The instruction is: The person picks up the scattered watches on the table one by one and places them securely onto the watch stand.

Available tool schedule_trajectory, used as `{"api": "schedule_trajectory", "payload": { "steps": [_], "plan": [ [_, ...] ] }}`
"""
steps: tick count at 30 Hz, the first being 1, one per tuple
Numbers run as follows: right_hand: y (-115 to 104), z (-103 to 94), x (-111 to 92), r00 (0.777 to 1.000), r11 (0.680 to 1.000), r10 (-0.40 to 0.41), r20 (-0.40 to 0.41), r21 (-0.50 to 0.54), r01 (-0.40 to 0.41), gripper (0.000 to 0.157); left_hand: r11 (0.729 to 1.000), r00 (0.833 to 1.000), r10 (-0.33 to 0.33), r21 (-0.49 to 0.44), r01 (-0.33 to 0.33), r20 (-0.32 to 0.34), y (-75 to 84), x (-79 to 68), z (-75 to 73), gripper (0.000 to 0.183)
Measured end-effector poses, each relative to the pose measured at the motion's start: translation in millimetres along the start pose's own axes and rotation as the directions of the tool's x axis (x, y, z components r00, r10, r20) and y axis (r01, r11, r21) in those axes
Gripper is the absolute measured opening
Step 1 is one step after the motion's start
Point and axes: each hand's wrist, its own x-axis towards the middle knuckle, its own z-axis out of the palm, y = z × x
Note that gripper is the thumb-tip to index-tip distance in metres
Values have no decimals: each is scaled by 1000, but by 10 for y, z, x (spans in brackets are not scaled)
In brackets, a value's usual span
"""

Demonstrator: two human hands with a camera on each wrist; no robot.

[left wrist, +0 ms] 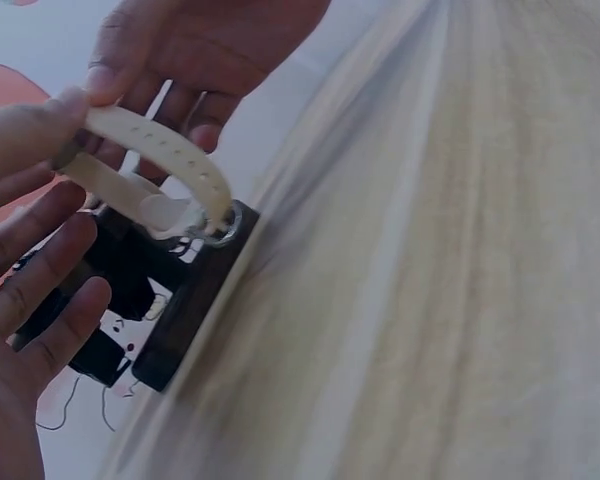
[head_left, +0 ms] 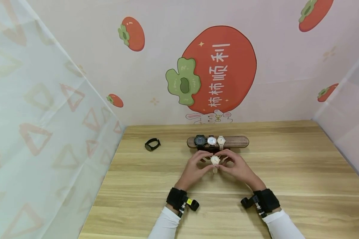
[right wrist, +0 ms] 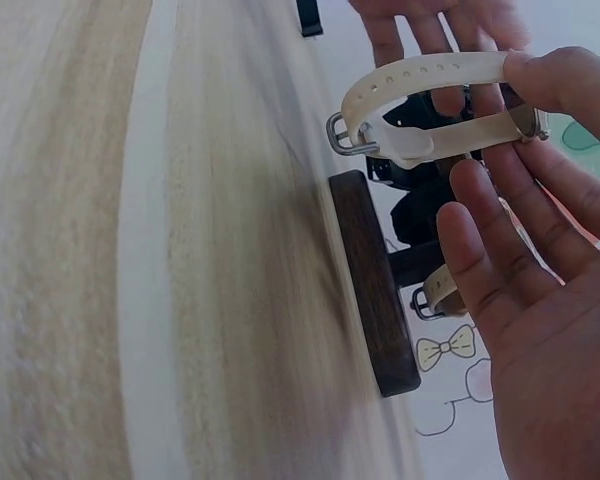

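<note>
Two white sleeves (head_left: 164,224) sit closest, at the bottom edge, and above them come black wrist straps (head_left: 267,200), forearms angling inward from either side. And they meet over the wooden table (head_left: 137,186), right at the cream-strapped watch (head_left: 215,160)! It's up between the fingertips, just in front of the display stand (head_left: 240,141), its pale dial facing the head camera.

Left hand (head_left: 197,167) on one side, thumb and forefinger arched into a pinch; right hand (head_left: 236,167) mirrors it on the other, wrists low, knuckles high. The head view hides the lower fingers, but over to the wrist cameras: the rest are parted and loosely bent, clear of the strap, only a small gap left between each thumb and forefinger.

Those views give us the underside too: a row of strap holes (right wrist: 410,72), a metal buckle (right wrist: 350,140), the strap bowed in a loop. Whether it's fastened, I can't tell.

Back to the head view for the stand's line-up: a black watch (head_left: 200,140), a silver-cased one (head_left: 211,141), a pale one (head_left: 221,140). Off to the left, well apart, lies a black-banded watch (head_left: 152,144).
</note>
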Motion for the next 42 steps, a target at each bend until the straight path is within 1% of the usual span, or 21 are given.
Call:
{"api": "schedule_trajectory", "payload": {
  "steps": [2, 5, 9, 11, 14, 16, 18, 21, 24, 27, 28, 32, 37, 42],
  "plan": [
    [-8, 1, -1, 1000, 1000, 1, -2, 1, -1, 40, 1000, 1000, 22, -8, -22, -19, 2, 9, -36, 40],
    [-14, 7, 0, 1000, 1000, 6, -6, -2, -6, 39, 998, 996, 62, -13, -63, -67, -4, 33, -97, 31],
    [-11, 18, 1, 1000, 1000, 6, -10, -13, -6, 39, 995, 986, 100, -9, -103, -133, -17, 67, -184, 29],
    [-9, 22, 1, 1000, 1000, 6, -15, -17, -6, 39, 993, 979, 115, 14, -114, -167, -26, 79, -227, 29],
    [-21, 18, -3, 1000, 1000, 22, -14, -19, -23, 39, 992, 968, 119, 69, -106, -222, -37, 95, -290, 27],
    [-31, 12, -5, 999, 999, 36, -11, -17, -36, 39, 991, 961, 103, 114, -76, -258, -43, 104, -329, 26],
    [-41, 6, -7, 999, 999, 45, -5, -13, -45, 39, 990, 958, 61, 142, -21, -281, -53, 112, -367, 29],
    [-45, 3, -9, 999, 999, 40, -3, -16, -40, 39, 986, 957, -29, 150, 75, -288, -82, 122, -412, 37],
    [-37, 7, -9, 1000, 999, 23, -6, -21, -23, 38, 977, 955, -139, 122, 175, -263, -121, 124, -442, 49],
    [-20, 8, -10, 1000, 1000, 11, -11, -23, -11, 38, 963, 946, -231, 85, 256, -227, -170, 127, -457, 58],
    [-14, 8, -10, 1000, 1000, 11, -11, -22, -11, 38, 959, 943, -253, 75, 274, -215, -195, 127, -460, 60],
    [-1, 1, -11, 1000, 1000, 8, -15, -17, -8, 38, 944, 932, -318, 33, 328, -175, -305, 120, -468, 68],
    [6, -8, -11, 1000, 1000, -9, -22, -10, 8, 39, 933, 924, -356, -3, 360, -141, -408, 115, -465, 75],
    [3, -32, -8, 1000, 1000, -16, -26, -14, 16, 39, 925, 917, -378, -12, 380, -127, -441, 124, -449, 77]
  ]
}}
